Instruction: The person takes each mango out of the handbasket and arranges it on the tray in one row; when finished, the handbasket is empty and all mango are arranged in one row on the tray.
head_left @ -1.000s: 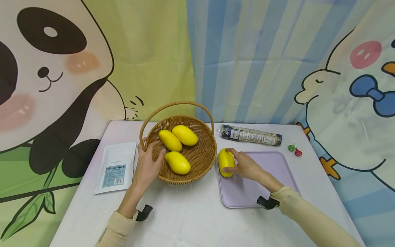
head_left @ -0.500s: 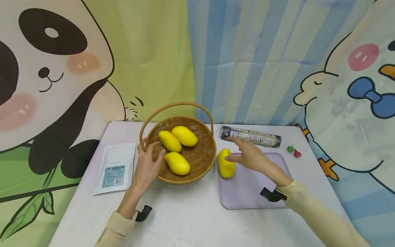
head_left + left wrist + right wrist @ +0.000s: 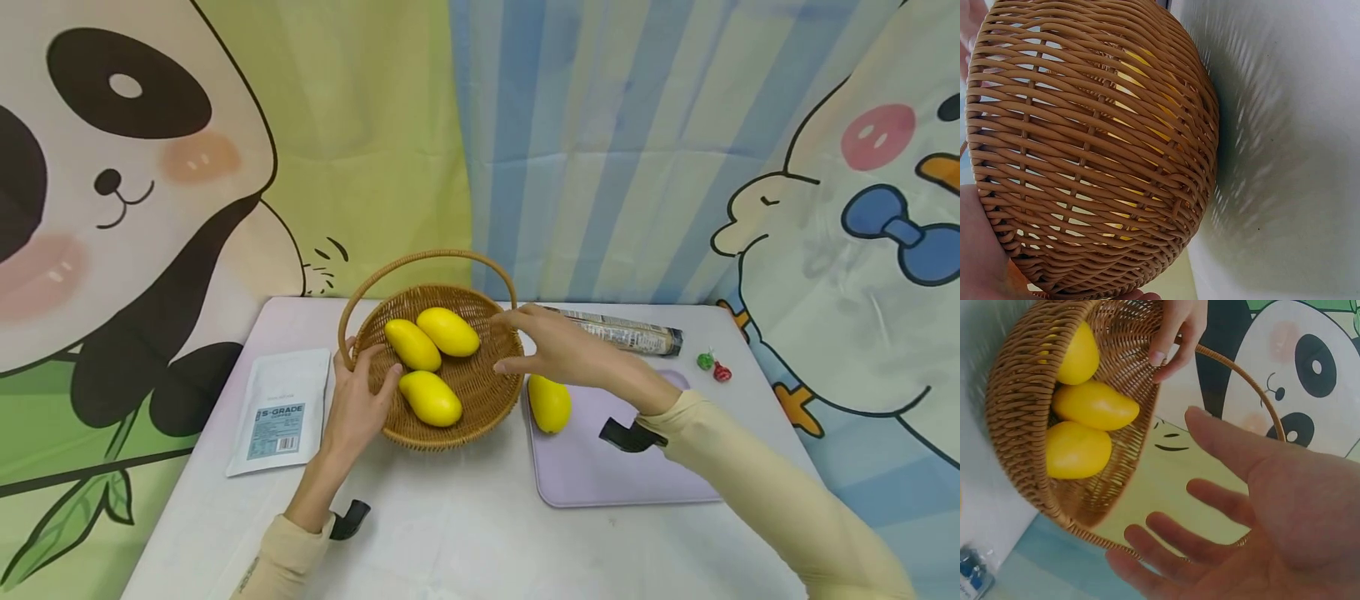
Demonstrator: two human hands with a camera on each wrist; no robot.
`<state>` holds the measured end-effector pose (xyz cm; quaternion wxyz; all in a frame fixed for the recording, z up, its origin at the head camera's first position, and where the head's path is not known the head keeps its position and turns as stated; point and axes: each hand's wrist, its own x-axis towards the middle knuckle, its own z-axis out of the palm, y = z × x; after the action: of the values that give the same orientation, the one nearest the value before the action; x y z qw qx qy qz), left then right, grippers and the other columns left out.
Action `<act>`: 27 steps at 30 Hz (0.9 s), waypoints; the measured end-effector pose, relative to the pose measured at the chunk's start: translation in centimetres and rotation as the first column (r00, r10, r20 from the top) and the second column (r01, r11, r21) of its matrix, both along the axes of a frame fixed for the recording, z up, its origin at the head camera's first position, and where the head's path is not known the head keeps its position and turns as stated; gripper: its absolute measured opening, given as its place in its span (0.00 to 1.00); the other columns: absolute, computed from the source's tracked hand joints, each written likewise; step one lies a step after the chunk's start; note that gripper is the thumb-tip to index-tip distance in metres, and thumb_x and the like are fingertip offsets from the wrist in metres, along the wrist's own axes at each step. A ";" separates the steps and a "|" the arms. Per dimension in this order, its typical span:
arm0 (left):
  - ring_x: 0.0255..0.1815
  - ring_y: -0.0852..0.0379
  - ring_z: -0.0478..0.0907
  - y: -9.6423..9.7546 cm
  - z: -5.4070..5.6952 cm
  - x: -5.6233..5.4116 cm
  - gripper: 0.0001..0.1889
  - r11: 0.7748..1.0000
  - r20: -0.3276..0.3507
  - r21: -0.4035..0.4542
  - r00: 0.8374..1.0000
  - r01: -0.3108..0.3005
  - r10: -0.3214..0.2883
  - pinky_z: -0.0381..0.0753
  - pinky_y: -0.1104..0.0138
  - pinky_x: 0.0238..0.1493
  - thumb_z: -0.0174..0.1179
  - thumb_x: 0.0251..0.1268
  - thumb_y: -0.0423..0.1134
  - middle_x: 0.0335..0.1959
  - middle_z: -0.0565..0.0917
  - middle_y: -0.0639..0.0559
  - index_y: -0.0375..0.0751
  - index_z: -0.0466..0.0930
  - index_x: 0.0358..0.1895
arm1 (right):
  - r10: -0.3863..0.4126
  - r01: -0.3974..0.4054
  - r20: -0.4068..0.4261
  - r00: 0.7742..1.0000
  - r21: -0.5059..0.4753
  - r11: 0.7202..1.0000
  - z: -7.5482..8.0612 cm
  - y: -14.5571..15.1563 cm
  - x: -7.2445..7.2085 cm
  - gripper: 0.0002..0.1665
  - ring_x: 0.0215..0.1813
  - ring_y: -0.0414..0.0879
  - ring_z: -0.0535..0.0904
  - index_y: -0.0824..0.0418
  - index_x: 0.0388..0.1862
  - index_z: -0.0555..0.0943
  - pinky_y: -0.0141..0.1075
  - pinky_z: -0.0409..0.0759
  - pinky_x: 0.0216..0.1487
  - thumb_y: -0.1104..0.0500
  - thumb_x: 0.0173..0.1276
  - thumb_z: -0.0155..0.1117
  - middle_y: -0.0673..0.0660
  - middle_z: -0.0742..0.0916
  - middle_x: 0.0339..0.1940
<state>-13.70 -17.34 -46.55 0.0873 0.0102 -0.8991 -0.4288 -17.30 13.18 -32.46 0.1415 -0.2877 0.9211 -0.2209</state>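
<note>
A wicker basket (image 3: 487,392) with a tall arched handle holds three yellow mangoes (image 3: 431,398). My left hand (image 3: 362,408) grips its left rim, thumb inside and fingers around the outer side. In the left wrist view the woven wall (image 3: 1097,144) fills most of the picture, with part of the hand (image 3: 982,250) at the rim. Over the basket's right rim is my right hand (image 3: 570,346), fingers spread and holding nothing; the right wrist view shows its spread fingers (image 3: 1210,444) too. Another mango (image 3: 550,406) lies at the left side of the lilac tray (image 3: 615,467).
To the left lies a white coffee pouch (image 3: 277,412). A long clear-wrapped packet (image 3: 637,333) lies behind the tray, partly covered by my right hand. Two small wrapped candies, green (image 3: 705,361) and red (image 3: 722,372), sit at the right. Printed curtains stand behind the table.
My right hand has let go of the mango on the tray, lifted, and moved left to the basket's right rim. The left hand stays on the basket.
</note>
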 end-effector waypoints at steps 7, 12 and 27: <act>0.73 0.29 0.64 -0.1 -0.1 0.1 0.30 1.000 0.010 0.006 1.000 0.000 -0.001 0.69 0.38 0.68 0.56 0.75 0.56 0.82 0.46 0.35 0.42 0.69 0.72 | 0.129 -0.130 0.022 0.991 0.020 0.991 0.0 -3.0 -2.0 0.41 0.74 0.56 0.70 0.52 0.78 0.67 0.53 0.73 0.70 0.42 0.70 0.68 0.58 0.72 0.76; 0.73 0.29 0.64 -0.1 -0.1 0.1 0.30 1.000 0.006 0.003 1.000 0.000 0.000 0.69 0.38 0.69 0.56 0.75 0.56 0.82 0.46 0.36 0.42 0.69 0.72 | 0.178 -0.180 0.036 0.983 0.046 0.983 -0.1 -5.0 -3.4 0.40 0.71 0.54 0.73 0.52 0.77 0.67 0.51 0.75 0.69 0.44 0.70 0.68 0.59 0.74 0.74; 0.72 0.30 0.65 -0.1 0.0 0.0 0.30 1.000 0.017 -0.012 1.000 0.009 -0.009 0.70 0.39 0.69 0.56 0.76 0.55 0.81 0.46 0.36 0.42 0.68 0.72 | 0.251 -0.288 0.303 0.919 0.083 0.954 -4.6 -10.1 -5.8 0.43 0.72 0.55 0.72 0.54 0.79 0.63 0.48 0.73 0.70 0.48 0.70 0.70 0.61 0.73 0.75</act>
<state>-13.67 -17.46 -46.51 0.0778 0.0094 -0.9024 -0.4237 -23.10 3.08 -37.03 0.3213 -0.3672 0.8541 -0.1803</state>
